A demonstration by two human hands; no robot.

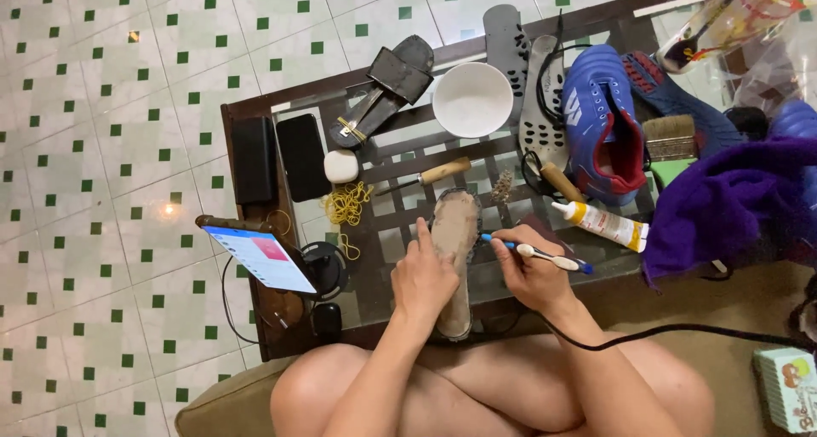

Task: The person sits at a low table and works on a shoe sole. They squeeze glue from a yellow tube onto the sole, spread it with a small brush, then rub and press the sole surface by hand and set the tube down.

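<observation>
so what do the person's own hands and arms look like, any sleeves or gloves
Both arms are bare from wrist to above the elbow, with no sleeve in view. The left hand and the right hand wear no gloves, and no ring, watch or bracelet shows on either. Fingernails look short and unpainted.

Even, fairly bright indoor light falls from overhead, leaving small glints on the tiled floor point(128, 79), soft shadows under the worktop point(255, 114), and slight blur toward the edges.

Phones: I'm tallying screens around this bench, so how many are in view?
2. A dark phone lies flat at the table's far left beside a black case; a lit phone stands propped near the left hand. Others may be hidden.
</observation>
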